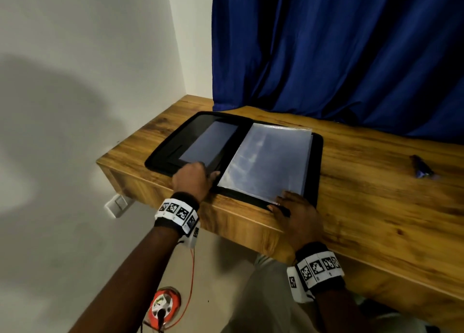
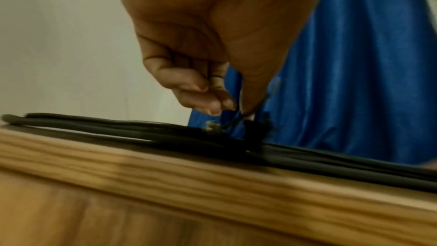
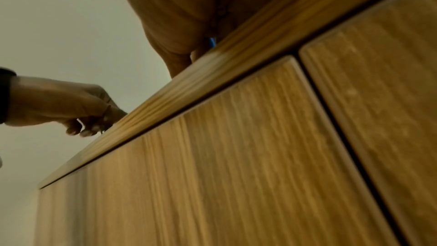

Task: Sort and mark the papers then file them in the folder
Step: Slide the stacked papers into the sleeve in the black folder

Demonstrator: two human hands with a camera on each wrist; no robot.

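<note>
folder (image 1: 160, 154): black cover and edging; grey-blue panel on its left half
plastic sleeves (image 1: 268, 159): clear, pale grey-white sheen
table (image 1: 376, 207): warm honey-brown wood; darker streaked grain
curtain (image 1: 339, 51): deep royal blue; darker in the folds
wall (image 1: 88, 56): off-white; a soft grey shadow across it
wristbands (image 1: 175, 211): black straps; white tiles with black-and-white square codes
cable (image 1: 192, 270): orange-red
pen (image 1: 421, 168): dark purple-blue

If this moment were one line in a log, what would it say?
folder: open on table | left hand: pinching zipper pull | right hand: on near edge | pen: untouched, right
</note>
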